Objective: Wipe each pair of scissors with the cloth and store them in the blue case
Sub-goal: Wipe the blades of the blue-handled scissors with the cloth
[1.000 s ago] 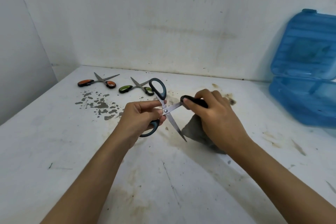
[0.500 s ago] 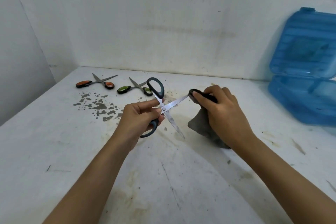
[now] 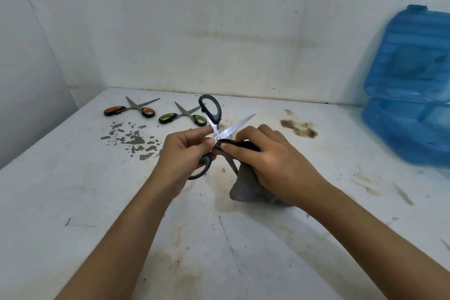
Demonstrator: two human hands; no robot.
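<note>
At frame centre your left hand [image 3: 187, 151] grips the open dark scissors [image 3: 212, 114]; your right hand [image 3: 270, 161] pinches the cloth [image 3: 246, 186] round one blade, table edges well apart

A stained white table [image 3: 73, 202] meets a scuffed white wall [image 3: 219, 19]; grey flecks [image 3: 132, 137], perhaps chipped paint, scatter far-left.

The blue case [image 3: 411, 105] runs off the right edge; the cloth [image 3: 246, 187] largely hides one scissor blade.
</note>
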